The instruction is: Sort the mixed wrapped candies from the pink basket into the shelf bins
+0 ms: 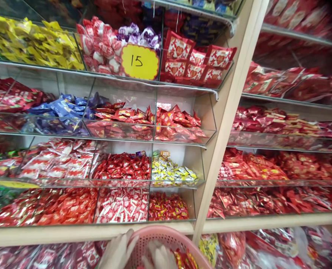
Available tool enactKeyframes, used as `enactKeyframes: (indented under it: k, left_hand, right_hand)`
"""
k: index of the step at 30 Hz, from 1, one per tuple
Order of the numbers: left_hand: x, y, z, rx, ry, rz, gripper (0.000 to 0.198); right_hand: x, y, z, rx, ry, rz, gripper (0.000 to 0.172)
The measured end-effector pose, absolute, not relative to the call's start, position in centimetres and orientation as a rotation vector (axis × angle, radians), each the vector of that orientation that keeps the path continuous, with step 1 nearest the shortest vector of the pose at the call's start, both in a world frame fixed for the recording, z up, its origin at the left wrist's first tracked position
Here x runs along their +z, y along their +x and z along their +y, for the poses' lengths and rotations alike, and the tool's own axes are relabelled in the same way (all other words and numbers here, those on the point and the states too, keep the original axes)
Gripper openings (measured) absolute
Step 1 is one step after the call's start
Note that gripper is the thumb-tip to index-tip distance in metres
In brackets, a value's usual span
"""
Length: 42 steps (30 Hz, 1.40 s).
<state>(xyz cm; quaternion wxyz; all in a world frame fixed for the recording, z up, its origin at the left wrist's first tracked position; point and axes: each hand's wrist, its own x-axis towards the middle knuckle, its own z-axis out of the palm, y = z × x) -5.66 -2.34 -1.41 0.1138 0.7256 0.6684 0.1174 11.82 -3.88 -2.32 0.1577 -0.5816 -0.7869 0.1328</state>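
From my screen, the head camera looks straight at a wooden shelf unit (227, 112) stacked with clear plastic bins (179, 95), and the person's hands only just enter at the bottom edge. The left hand (118, 251) is open with its fingers spread, lying against the outer side of a pink plastic basket (168, 235), though I can't tell whether it has any real grip on the rim. The right hand (158, 256) is over the basket's mouth with its fingers bunched, cut off by the frame and too blurred for me to tell how far it's closed or whether it holds anything. A few small red and yellow foil packets (185, 260) lie inside the basket, right beside that hand. (The bottom of the basket is out of view, so I can't see how full it is.) Those packets should be very light, soft and slippery, so a pinch or a loose scoop would suit them better than a hard squeeze. The basket looks light and fairly stiff, and its rim is the natural place to hold it. Higher up, a yellow card (139, 61) marked 15 stands in a bin.
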Motion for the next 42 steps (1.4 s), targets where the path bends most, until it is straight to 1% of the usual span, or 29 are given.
enactKeyframes:
  k: [3,5,8,10,13,15,19,23,27,32,38,42]
  left_hand:
    - [-2.0,-5.8,-2.0,0.345,2.11,1.95,0.04]
    - [-2.3,-5.9,-1.8,0.326,2.117,1.954,0.04]
    - [-2.5,-5.9,-1.8,0.313,2.135,1.954,0.04]
    - [-2.5,-5.9,-1.9,0.318,2.135,1.959,0.041]
    - [-2.4,-5.9,-1.9,0.329,2.132,1.957,0.041]
    - [-2.3,-5.9,-1.9,0.332,2.129,1.953,0.04]
    - [-2.5,-6.0,-2.0,0.334,2.131,1.958,0.04]
    - [-2.4,-6.0,-2.1,0.35,2.14,1.965,0.04]
    - [-1.8,-5.7,-2.2,0.328,2.118,1.975,0.04]
    - [-1.2,-5.5,-2.4,0.341,2.128,1.947,0.039]
    - [-1.5,-5.6,-2.5,0.378,2.165,1.963,0.039]
    - [-1.3,-5.5,-2.7,0.362,2.168,1.983,0.041]
  right_hand:
    - [7.8,15.5,-3.2,0.315,-1.333,-2.123,0.019]
    - [15.4,17.9,-2.7,0.12,-1.153,-2.022,0.02]
    - [25.8,21.0,-1.1,-0.269,-1.029,-1.886,0.021]
    - [30.9,22.7,0.7,-0.452,-1.036,-1.786,0.019]
    - [35.3,24.2,3.8,-0.515,-1.128,-1.764,0.018]
    - [36.5,24.6,5.6,-0.487,-1.175,-1.842,0.019]
    - [36.7,24.3,7.4,-0.504,-1.23,-1.978,0.021]
    - [36.5,24.1,7.6,-0.616,-1.282,-1.982,0.015]
    - [36.6,24.5,7.6,-0.658,-1.224,-1.903,0.015]
    - [36.7,25.5,7.4,-0.504,-1.126,-1.793,0.013]
    - [36.7,25.9,6.2,-0.176,-0.983,-1.678,0.01]
    - [36.7,25.7,5.2,-0.149,-0.942,-1.635,0.009]
